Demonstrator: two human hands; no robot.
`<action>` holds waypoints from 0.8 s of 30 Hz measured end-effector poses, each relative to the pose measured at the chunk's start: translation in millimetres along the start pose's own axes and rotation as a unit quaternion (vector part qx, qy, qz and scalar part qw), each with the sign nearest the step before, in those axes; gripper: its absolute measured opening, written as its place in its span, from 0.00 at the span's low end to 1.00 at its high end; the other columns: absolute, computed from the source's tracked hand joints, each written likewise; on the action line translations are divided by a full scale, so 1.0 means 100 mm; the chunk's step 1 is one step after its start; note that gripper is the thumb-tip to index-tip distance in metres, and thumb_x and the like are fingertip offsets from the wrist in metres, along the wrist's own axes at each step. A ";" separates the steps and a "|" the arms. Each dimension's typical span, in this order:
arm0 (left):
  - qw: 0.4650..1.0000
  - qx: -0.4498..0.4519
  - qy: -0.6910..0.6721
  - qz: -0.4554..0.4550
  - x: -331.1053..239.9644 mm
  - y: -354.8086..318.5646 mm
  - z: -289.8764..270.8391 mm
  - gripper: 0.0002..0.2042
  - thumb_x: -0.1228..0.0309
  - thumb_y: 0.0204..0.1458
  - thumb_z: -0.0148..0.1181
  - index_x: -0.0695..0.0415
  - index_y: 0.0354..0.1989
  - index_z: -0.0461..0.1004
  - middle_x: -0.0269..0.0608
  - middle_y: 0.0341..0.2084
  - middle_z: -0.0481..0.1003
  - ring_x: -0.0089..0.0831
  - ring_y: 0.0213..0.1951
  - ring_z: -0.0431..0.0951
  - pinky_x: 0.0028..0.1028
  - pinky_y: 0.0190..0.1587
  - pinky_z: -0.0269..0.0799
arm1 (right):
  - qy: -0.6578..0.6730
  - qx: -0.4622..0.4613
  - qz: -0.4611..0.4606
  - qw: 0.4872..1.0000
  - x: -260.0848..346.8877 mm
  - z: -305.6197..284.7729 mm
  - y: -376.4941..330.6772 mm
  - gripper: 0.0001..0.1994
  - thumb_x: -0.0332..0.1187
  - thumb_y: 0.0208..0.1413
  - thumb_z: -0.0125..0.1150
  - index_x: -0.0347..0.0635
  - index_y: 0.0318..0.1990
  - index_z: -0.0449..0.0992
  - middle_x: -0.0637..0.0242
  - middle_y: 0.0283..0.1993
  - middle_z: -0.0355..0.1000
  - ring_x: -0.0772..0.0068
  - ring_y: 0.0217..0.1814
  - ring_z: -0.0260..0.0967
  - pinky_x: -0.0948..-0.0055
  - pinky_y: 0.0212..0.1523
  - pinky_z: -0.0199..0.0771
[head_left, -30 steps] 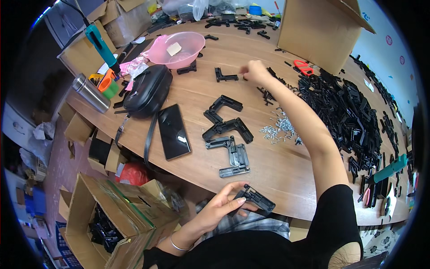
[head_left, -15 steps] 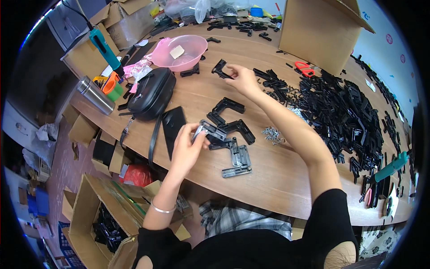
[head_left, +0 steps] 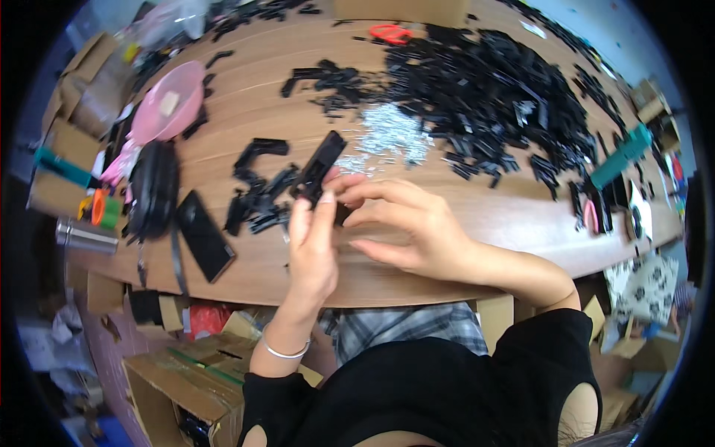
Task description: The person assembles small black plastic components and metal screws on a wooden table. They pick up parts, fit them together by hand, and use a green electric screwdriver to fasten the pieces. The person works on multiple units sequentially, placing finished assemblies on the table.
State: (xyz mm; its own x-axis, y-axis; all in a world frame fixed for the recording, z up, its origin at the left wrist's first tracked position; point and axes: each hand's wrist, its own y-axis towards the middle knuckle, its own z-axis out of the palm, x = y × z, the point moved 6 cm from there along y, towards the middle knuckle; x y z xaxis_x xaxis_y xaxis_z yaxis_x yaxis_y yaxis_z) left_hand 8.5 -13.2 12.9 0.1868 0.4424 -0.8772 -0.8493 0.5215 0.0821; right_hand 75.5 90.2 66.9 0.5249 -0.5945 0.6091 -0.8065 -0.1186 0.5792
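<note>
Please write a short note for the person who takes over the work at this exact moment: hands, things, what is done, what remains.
Left hand: holds a black plastic part above the table.
Right hand: fingertips on the same part, from its right side.
Done: a small group of joined black pieces lies left of the hands.
Left: the big heap of loose black parts and the pile of silver screws beyond the hands.

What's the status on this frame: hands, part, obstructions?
Left hand grips black plastic part, raised over wooden table. Right hand fingertips meet it from the side. Finished black pieces lie beyond the left hand, screw pile ahead; nothing between the hands.
</note>
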 end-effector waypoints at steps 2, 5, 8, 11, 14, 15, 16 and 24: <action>0.997 0.017 -0.019 -0.066 0.06 -0.06 0.07 0.13 0.73 0.61 0.39 0.64 0.52 0.59 0.45 0.42 0.71 0.26 0.42 0.70 0.25 0.45 0.68 | -0.050 -0.038 0.064 0.996 -0.23 -0.46 -0.29 0.11 0.27 0.43 0.65 0.41 0.37 0.76 0.61 0.41 0.74 0.63 0.45 0.72 0.67 0.46 0.71; 0.991 0.061 -0.050 -0.111 0.13 -0.12 0.28 0.13 0.79 0.57 0.42 0.58 0.50 0.55 0.43 0.37 0.68 0.24 0.34 0.66 0.23 0.34 0.63 | -0.203 -0.128 0.272 0.932 -0.76 -1.44 -0.88 0.10 0.23 0.48 0.58 0.38 0.40 0.78 0.60 0.36 0.76 0.70 0.32 0.73 0.75 0.33 0.73; 0.987 0.077 -0.004 -0.138 0.23 -0.26 0.48 0.15 0.81 0.54 0.46 0.59 0.49 0.57 0.40 0.34 0.66 0.24 0.33 0.66 0.22 0.34 0.62 | -0.426 -0.159 0.294 0.841 -0.85 -2.19 -1.43 0.08 0.22 0.48 0.55 0.37 0.35 0.78 0.55 0.34 0.76 0.60 0.32 0.75 0.70 0.34 0.73; 0.967 0.144 0.036 -0.207 0.42 -0.42 0.60 0.15 0.78 0.55 0.50 0.62 0.51 0.60 0.41 0.34 0.69 0.23 0.33 0.68 0.21 0.35 0.63 | -0.499 -0.141 0.316 0.795 -0.87 -2.41 -1.71 0.06 0.26 0.48 0.55 0.37 0.32 0.78 0.55 0.31 0.75 0.54 0.33 0.74 0.63 0.35 0.72; 0.952 0.189 0.057 -0.233 0.58 -0.56 0.71 0.19 0.77 0.57 0.50 0.63 0.57 0.57 0.42 0.40 0.70 0.24 0.38 0.72 0.22 0.40 0.65 | -0.477 -0.155 0.333 0.798 -1.01 -2.41 -1.77 0.05 0.27 0.47 0.57 0.39 0.31 0.78 0.55 0.29 0.75 0.54 0.32 0.74 0.64 0.35 0.72; 0.955 0.183 0.060 -0.225 0.61 -0.57 0.77 0.19 0.77 0.57 0.50 0.63 0.57 0.57 0.43 0.41 0.70 0.25 0.39 0.72 0.22 0.40 0.66 | -0.466 -0.162 0.325 0.807 -1.07 -2.40 -1.78 0.05 0.27 0.47 0.57 0.40 0.31 0.78 0.55 0.28 0.75 0.54 0.31 0.74 0.63 0.34 0.72; 0.957 0.179 0.063 -0.217 0.62 -0.58 0.82 0.18 0.77 0.57 0.50 0.63 0.56 0.58 0.43 0.42 0.70 0.26 0.41 0.73 0.22 0.40 0.66 | -0.452 -0.150 0.353 0.805 -1.14 -2.41 -1.78 0.06 0.27 0.46 0.58 0.40 0.32 0.78 0.55 0.27 0.74 0.54 0.31 0.74 0.63 0.34 0.72; 0.962 0.136 0.074 -0.224 0.64 -0.70 0.81 0.15 0.75 0.57 0.50 0.61 0.53 0.59 0.47 0.46 0.69 0.34 0.48 0.74 0.23 0.41 0.72 | -0.480 -0.086 0.322 0.812 -1.07 -2.33 -1.66 0.13 0.26 0.43 0.58 0.41 0.40 0.77 0.60 0.26 0.74 0.60 0.30 0.73 0.65 0.33 0.72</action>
State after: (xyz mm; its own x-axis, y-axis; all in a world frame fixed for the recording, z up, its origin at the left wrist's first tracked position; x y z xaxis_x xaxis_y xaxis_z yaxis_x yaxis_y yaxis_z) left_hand 120.1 37.3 -10.9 0.4149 0.0311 -0.9093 -0.5362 0.8158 -0.2168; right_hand 216.6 358.4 31.9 -0.5100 -0.8451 0.1603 -0.7368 0.5253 0.4257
